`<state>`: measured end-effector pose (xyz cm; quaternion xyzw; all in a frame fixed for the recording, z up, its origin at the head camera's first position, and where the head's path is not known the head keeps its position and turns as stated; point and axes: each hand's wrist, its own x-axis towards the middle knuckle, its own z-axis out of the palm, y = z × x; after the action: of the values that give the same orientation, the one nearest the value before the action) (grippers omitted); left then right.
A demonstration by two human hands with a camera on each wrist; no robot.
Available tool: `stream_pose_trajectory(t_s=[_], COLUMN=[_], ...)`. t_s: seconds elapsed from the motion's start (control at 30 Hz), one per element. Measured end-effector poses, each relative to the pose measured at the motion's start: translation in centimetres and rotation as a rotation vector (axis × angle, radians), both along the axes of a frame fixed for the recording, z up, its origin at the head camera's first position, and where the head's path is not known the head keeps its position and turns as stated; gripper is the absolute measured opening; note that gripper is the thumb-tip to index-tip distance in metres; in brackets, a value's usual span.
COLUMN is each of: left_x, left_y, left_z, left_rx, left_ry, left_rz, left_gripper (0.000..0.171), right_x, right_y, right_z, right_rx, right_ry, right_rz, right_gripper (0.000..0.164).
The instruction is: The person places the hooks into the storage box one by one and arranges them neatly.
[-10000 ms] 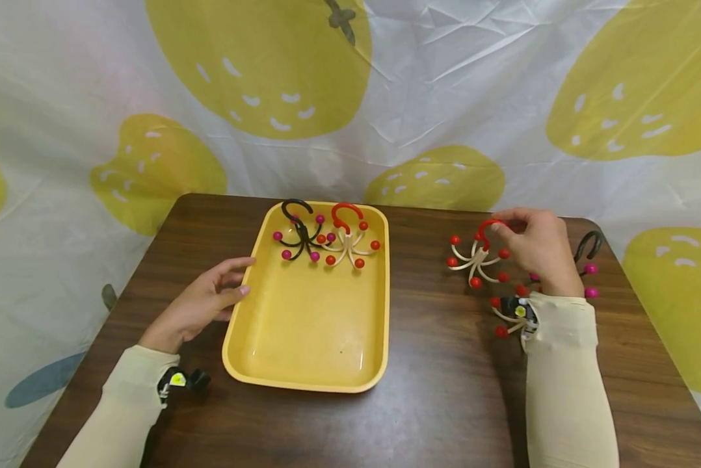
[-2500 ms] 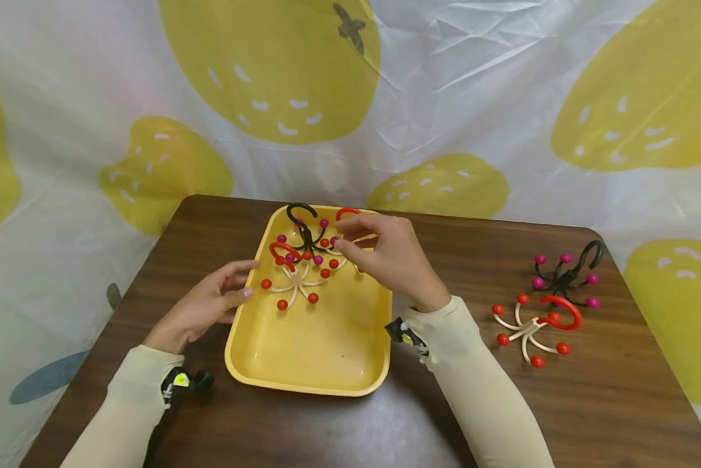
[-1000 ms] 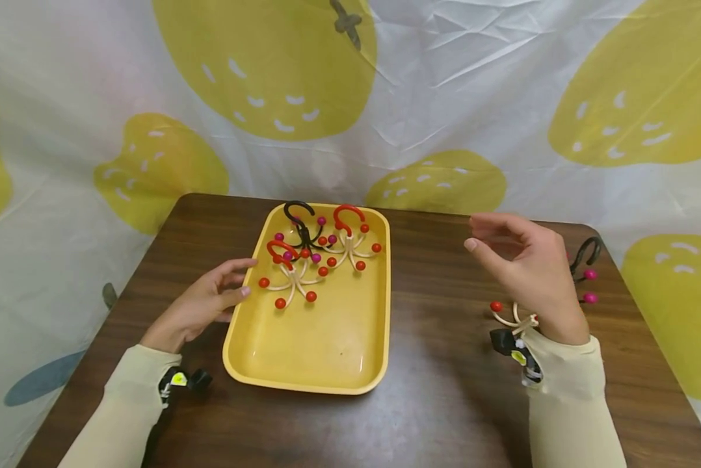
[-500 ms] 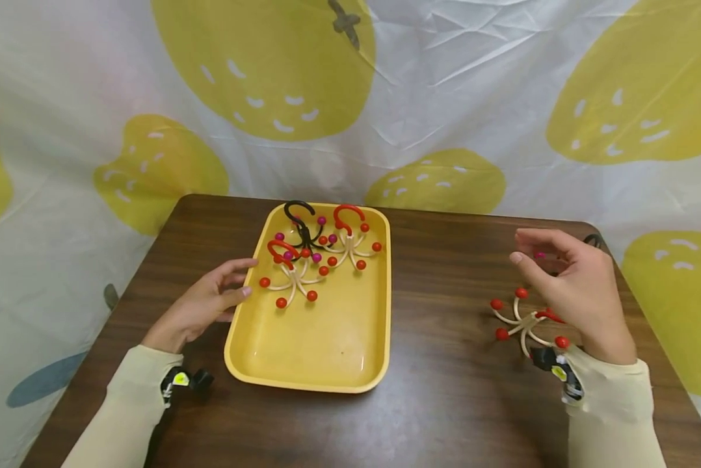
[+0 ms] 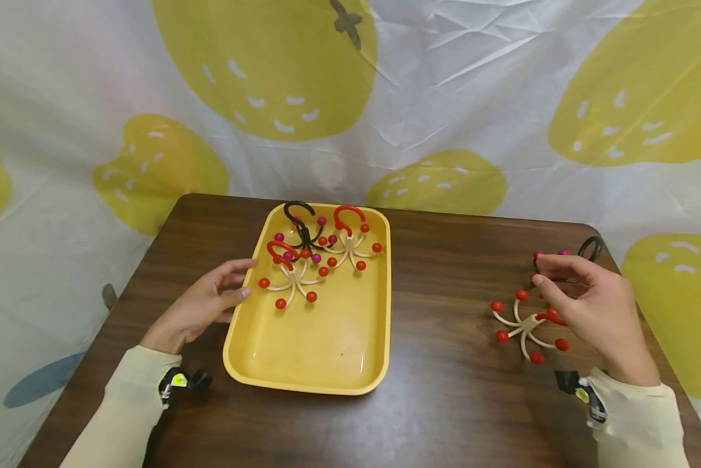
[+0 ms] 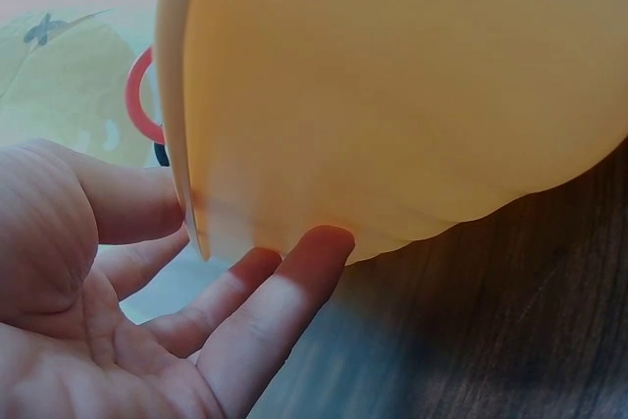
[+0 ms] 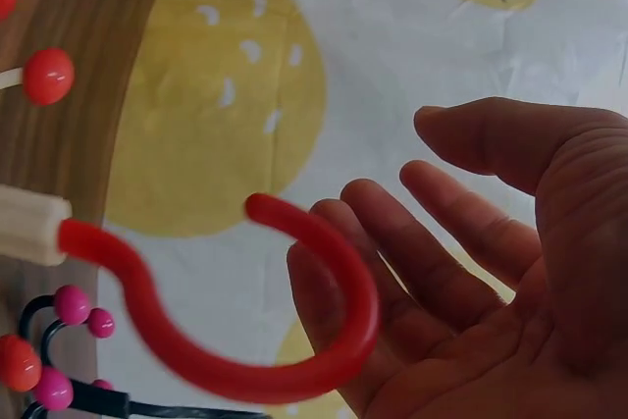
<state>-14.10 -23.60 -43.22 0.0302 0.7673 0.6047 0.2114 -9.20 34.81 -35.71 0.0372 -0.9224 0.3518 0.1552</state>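
Note:
Beside the yellow tray [image 5: 306, 344], my left hand [image 5: 201, 299] rests fingertips and thumb on its left rim and outer wall, fingers fairly straight. Inside the tray lie a black multi-arm hook [image 5: 305, 234] with pink ball tips and two cream ones with red ball tips, a rear hook [image 5: 348, 244] and a front hook [image 5: 293, 279]. On the right, my right hand [image 5: 599, 309] hovers with fingers and thumb apart, holding nothing. Its fingers stand right by the red curl of another cream hook [image 7: 314, 360]. A second black hook [image 5: 590, 249] is partly hidden behind this hand.
Everything stands on a dark wooden table [image 5: 432, 390]. A white curtain [image 5: 432, 84] with yellow fruit prints hangs right behind the table's far edge. Each wrist wears a small black camera, such as the right wrist camera [image 5: 567, 381].
Since ten seconds ago, my right hand has carried a cream hook into the tray and let go. It has come back right, now lower over the remaining hooks. My left hand stays at the rim.

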Motion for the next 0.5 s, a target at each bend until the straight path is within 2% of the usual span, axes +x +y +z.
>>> stream_pose_trajectory(t_s=[0.2,0.5], left_x=[-0.1,0.0], left_y=[-0.1,-0.1], left_z=[0.1,0.0], left_rx=[0.001,0.013], left_ry=[0.0,-0.001], left_rz=[0.0,-0.001], left_gripper=[0.061,0.061], right_x=[0.4,1.4], right_y=[1.0,2.7], right_z=[-0.9,-2.1], right_rx=[0.055,0.121], right_ry=[-0.037,-0.032], right_rz=[-0.024,0.009], right_gripper=[0.032,0.032])
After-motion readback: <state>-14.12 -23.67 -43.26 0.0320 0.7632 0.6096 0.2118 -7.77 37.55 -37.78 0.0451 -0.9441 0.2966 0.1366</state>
